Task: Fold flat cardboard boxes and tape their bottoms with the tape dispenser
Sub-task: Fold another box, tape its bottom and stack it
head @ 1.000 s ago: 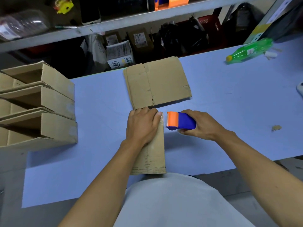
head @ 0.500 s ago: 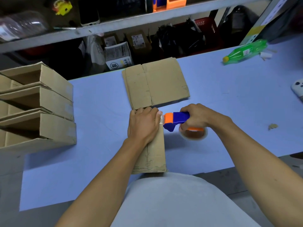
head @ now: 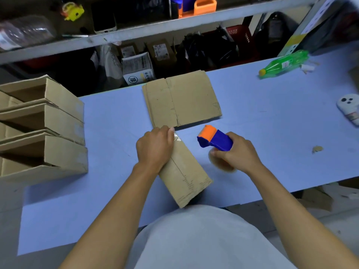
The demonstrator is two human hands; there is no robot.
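left hand (head: 154,148) grips taped box (head: 184,171) end | right hand (head: 238,152) holds tape dispenser (head: 214,139) just beside | flat cardboard (head: 182,100) behind

tape dispenser (head: 214,139) blue w/ orange front | boxes all plain brown cardboard, folded box (head: 184,171) has dashed print marks | table (head: 272,117) pale blue | bottle (head: 284,64) upper right green, yellow cap

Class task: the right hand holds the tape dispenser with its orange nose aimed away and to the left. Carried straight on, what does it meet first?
Probably the flat cardboard stack; the right hand aims the tape dispenser at its near edge, though height is unclear.
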